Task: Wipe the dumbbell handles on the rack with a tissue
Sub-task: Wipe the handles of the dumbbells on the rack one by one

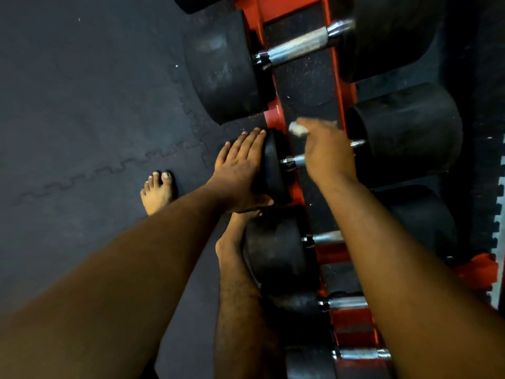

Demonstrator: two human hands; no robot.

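The main risk, as I judge it, is the round black rubber dumbbell (273, 165) in the middle of the orange steel rack (273, 116) rolling or shifting while its handle is rubbed: its near head sits at the rack's left rail, and a bare foot (157, 192) stands on the dark interlocking rubber floor mat (82, 105) close below, so a slip off the rail could land on toes. A second risk is the small white crumpled tissue (296, 129) tearing or dropping into the gap between the rails if it catches on knurled steel. Nearest the camera, 3 more chrome handles (328, 237) lie further down the rack, partly hidden by the right forearm. Next, the left hand (240, 165) lies flat with fingers straight and together, its palm pressing on the outer face of that dumbbell's left head and holding nothing. Just beyond, the right hand (326, 151) is blurred over the short chrome handle (297, 160), fingers curled and pinching the tissue at its far tip. Farthest, a larger dumbbell's knurled chrome handle (297, 47) is untouched.
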